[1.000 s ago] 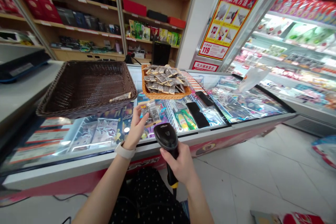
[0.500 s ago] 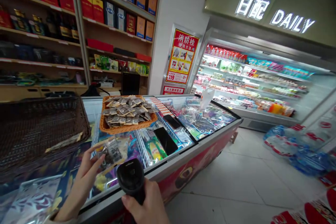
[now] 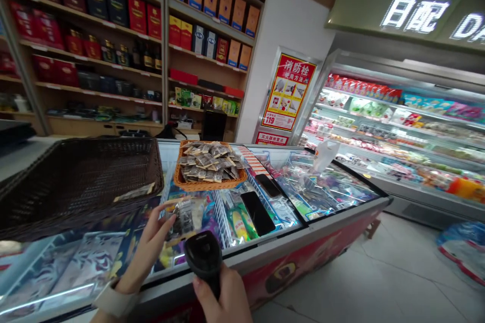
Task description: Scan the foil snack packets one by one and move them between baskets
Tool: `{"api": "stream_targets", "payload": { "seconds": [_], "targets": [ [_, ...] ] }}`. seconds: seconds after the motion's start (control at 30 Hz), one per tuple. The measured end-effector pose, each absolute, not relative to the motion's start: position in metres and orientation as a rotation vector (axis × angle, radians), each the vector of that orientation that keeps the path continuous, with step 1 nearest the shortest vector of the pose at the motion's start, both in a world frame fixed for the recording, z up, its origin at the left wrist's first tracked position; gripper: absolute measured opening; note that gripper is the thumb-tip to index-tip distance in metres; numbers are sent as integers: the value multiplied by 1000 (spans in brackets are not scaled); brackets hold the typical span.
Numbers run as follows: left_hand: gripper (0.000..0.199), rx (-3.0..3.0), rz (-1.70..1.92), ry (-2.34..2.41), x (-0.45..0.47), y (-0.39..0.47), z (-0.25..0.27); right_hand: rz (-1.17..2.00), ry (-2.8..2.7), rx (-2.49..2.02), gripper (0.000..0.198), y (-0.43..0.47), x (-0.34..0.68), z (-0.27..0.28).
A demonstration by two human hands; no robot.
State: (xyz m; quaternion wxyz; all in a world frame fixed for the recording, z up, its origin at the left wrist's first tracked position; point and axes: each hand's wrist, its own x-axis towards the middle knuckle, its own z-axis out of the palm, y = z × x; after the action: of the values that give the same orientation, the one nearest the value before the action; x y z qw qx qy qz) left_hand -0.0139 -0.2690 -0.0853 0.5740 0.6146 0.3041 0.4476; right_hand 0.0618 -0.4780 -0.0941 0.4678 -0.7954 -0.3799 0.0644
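Packet (image 3: 185, 219) just past the scanner (image 3: 203, 253), a bit to the left

The left hand (image 3: 149, 242) has its grip pinched on the packet, with the thumb and fingers at the packet's left side. The right hand (image 3: 225, 295) has its grip wrapped around the scanner's handle. The packet is see-through with dark stuff inside, and it is over the glass top of the freezer (image 3: 348, 216). I can't tell if it rests on the glass or is held a little above it.

From the right hand, the packet is ahead and to the left, just beyond the scanner's head. The scanner's long handle goes up from the right hand and leans a bit left, so its head is on the packet's side. The two look very close, but I can't tell if they touch. The packet's long way is hard to see, since fingers hide part of it. The left hand is the nearer one, because it is touching the packet.

Behind the packet is the orange basket (image 3: 206, 186), full of a pile of small packets (image 3: 210, 161). The big brown basket (image 3: 87, 171) is to the left, and two phones (image 3: 258, 213) lie to the right.
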Motion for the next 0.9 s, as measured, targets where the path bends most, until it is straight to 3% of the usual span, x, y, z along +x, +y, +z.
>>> {"api": "stream_targets", "payload": {
  "seconds": [0.27,0.9],
  "targets": [
    [56,1367,1115,627,-11,-272,-92,323,-1005,-1918,36,-478,65,-73],
    [38,1278,1075,480,-7,-287,-90,514,-1082,-1930,45,-481,56,-55]
  ]
}}
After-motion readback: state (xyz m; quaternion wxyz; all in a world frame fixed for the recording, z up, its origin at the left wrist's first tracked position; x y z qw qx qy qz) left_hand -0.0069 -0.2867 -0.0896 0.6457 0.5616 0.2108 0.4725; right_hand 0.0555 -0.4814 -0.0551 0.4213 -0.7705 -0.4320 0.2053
